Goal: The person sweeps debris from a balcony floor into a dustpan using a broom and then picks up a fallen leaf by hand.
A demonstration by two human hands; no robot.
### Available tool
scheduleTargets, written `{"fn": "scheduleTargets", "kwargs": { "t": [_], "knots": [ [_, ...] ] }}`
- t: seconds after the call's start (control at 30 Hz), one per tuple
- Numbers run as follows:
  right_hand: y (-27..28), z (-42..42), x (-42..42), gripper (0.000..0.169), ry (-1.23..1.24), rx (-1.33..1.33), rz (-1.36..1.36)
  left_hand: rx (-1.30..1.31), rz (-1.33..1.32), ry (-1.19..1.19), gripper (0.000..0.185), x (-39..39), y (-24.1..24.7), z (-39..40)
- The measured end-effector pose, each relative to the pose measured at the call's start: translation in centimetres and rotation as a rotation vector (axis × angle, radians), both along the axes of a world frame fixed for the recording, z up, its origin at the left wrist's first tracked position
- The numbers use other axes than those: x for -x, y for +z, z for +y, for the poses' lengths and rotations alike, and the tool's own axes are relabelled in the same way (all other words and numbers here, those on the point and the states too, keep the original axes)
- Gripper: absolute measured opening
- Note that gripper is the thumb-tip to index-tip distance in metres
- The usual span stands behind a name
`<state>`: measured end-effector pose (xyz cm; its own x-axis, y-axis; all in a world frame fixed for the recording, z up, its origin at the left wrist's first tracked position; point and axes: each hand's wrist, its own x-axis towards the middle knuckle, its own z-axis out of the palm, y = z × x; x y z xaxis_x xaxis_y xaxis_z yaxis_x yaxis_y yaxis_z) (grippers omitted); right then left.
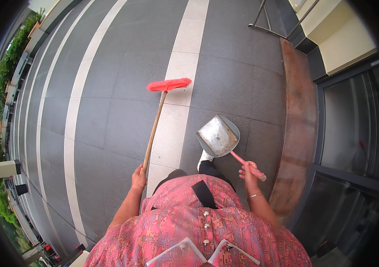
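My left hand (pixel 139 177) is closed around the upper part of a wooden broom handle (pixel 156 129). At the far end of that handle is a red-bristled broom head (pixel 169 85), over a pale strip of the tiled floor. My right hand (pixel 249 171) grips the pink handle (pixel 239 159) of a dustpan, some of its fingers loosely curled. The dustpan's metal pan (pixel 218 135) has a grey rim and a few rust-brown spots. It hangs in front of my right side, over a white shoe (pixel 205 158) that it partly hides.
Dark grey tiles (pixel 222 80) alternate with pale strips (pixel 184 36). A reddish stone threshold (pixel 298 133) runs along the right, beside dark-framed glass doors (pixel 346 123). A metal tube frame (pixel 269 30) stands at the upper right. Green plants (pixel 4 71) and a low wall line the far left.
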<state>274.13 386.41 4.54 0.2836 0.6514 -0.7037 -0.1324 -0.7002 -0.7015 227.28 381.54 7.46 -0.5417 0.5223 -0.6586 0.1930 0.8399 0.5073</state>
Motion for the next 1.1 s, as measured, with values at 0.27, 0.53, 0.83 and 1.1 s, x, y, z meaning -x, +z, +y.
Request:
{"fn": "scheduleTargets", "kwargs": {
  "t": [0.27,0.53,0.83,1.1],
  "knots": [
    [-3.2,16.7,3.0,0.026,0.236,0.061,-0.021,-0.032,0.019,0.007,0.039,-1.5,-2.2,7.5],
    [-5.9,24.2,10.2,0.025,0.252,0.092,-0.029,-0.018,0.171,-0.123,0.041,2.1,-5.0,16.2],
    [-10.5,25.7,10.9,0.024,0.195,0.223,-0.106,0.199,0.093,-0.583,0.044,-2.2,4.5,7.8],
    [-8.6,25.2,11.2,0.023,0.117,0.187,-0.050,0.274,-0.725,0.527,0.046,-4.3,16.5,2.8]
  ]
}}
